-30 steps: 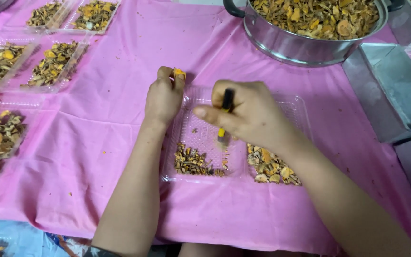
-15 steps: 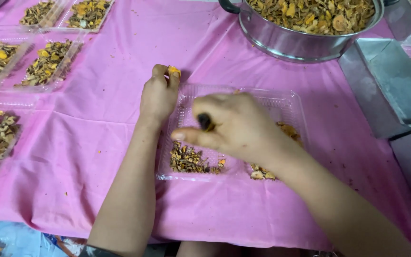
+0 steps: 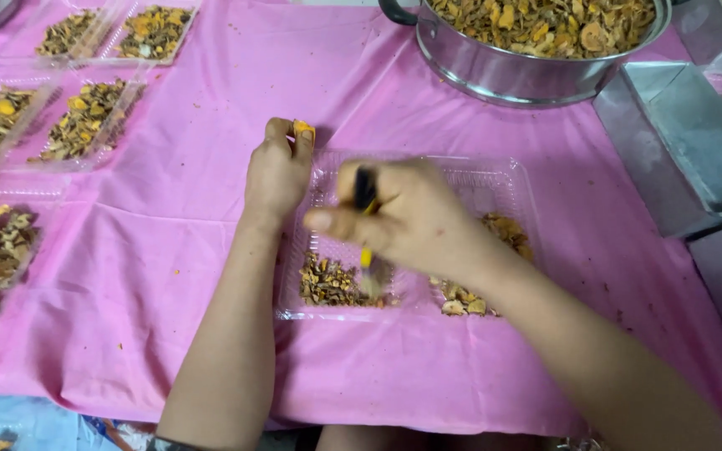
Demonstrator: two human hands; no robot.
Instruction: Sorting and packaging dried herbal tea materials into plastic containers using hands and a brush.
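- The step in hand looks like portioning: the right hand [image 3: 407, 221] is closed around a thin tool with a black grip and yellow shaft [image 3: 365, 225], its tip down in the left half of a clear plastic tray [image 3: 495, 171] at the middle of the pink-covered surface [image 3: 169, 276].
- The left hand [image 3: 277, 171] sits at about 10 o'clock from the tray, fingers pinched shut on a small orange-yellow piece [image 3: 303, 129], knuckles just beside the tray's left rim.
- My reading is that the tool is nudging the brown bits [image 3: 332, 284] into place (the tip is blurred, so I cannot tell exactly what it touches). The next move would call for a light, steady stroke, since the tray is thin and could slide on the cloth.
- The tray has two compartments: the left holds a small heap of brown-and-yellow dried bits toward 6 o'clock; the right holds a similar heap [image 3: 495, 250], partly hidden by the right wrist.
- At 1 o'clock stands a big steel pot [image 3: 503, 75], filled near the brim with the same dried mix.
- From 9 to 11 o'clock lie several filled clear trays [image 3: 85, 117], well apart from the hands.
- At 3 o'clock rests a grey metal tray [image 3: 687, 142].
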